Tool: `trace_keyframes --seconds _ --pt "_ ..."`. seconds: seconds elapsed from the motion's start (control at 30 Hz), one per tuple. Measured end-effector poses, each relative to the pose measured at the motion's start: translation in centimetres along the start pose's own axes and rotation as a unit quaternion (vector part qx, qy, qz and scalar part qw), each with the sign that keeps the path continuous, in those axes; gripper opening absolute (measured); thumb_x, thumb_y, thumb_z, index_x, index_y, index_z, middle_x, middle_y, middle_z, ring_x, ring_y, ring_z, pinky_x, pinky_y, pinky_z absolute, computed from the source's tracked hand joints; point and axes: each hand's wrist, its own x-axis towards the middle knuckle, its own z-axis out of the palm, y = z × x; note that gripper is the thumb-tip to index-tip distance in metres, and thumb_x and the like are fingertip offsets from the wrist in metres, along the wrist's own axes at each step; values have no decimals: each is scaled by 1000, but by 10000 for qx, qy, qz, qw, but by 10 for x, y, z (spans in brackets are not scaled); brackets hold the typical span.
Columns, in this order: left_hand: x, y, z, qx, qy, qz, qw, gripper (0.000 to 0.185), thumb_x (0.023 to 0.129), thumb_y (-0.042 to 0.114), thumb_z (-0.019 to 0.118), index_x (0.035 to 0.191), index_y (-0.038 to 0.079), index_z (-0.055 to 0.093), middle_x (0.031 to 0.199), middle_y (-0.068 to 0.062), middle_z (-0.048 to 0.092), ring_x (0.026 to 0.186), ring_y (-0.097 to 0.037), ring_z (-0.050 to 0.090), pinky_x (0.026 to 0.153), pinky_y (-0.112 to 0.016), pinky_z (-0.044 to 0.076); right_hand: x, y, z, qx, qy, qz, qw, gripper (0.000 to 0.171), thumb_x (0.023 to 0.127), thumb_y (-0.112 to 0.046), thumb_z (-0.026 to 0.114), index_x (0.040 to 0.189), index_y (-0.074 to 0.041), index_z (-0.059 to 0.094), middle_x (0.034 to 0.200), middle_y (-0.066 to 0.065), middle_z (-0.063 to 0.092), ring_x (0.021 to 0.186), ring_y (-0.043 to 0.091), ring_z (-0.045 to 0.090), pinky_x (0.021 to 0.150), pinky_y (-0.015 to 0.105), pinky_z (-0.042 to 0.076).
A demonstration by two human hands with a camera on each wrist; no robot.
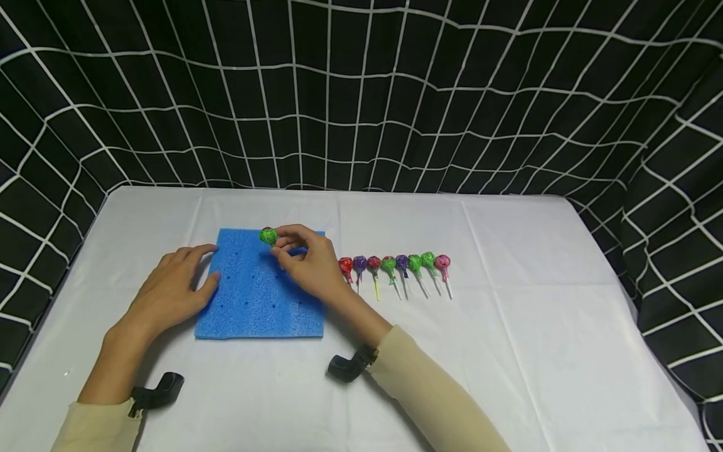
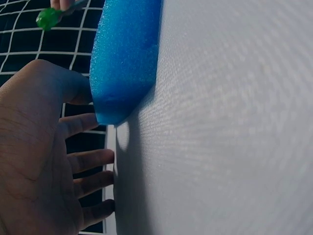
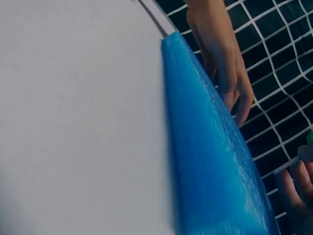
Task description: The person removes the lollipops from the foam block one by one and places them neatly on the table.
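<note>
A lollipop with a green wrapper (image 1: 268, 236) is pinched between the thumb and fingers of my right hand (image 1: 309, 260), above the blue foam block (image 1: 243, 323). Several small holes dot the foam's top. My left hand (image 1: 172, 289) touches the block's left edge with thumb and forefinger, its fingers spread. In the left wrist view, the other fingertips of my left hand (image 2: 36, 156) reach down to the white cloth beside the foam's corner. The right wrist view catches the fingers of my right hand (image 3: 298, 188) at its right edge.
To the right of the foam lies a row of several wrapped lollipops, from a red one (image 1: 346, 266) to a pink one (image 1: 443, 262), sticks toward me. A white cloth (image 1: 508, 351) covers the table. Black netted curtain (image 1: 361, 94) with white lines stands behind and at both sides.
</note>
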Motion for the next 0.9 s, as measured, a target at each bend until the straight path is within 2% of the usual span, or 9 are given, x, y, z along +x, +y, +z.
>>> trace_keyframes --seconds 0.33,0.7,0.9 --pt "0 -1 1 -8 37 57 10000 60 105 33 56 158 7 44 156 -32 48 144 -56 41 116 -75 36 -16 1 -23 93 198 225 9995 29 95 -2 75 124 0 71 103 17 75 94 18 70 72 17 58" --pt "-1 1 3 -62 54 80 9999 60 105 33 55 158 6 43 156 -32 47 146 -56 40 117 -75 35 -39 0 -63 -420 556 323 9971 30 95 -3 74 124 2 71 103 17 77 93 23 73 70 16 55" --pt "-2 1 2 -1 31 59 10000 60 105 33 56 158 7 43 156 -32 47 145 -57 39 116 -76 35 -51 1 -77 -435 687 442 9957 27 95 -3 75 122 1 71 102 17 77 90 21 73 70 15 57"
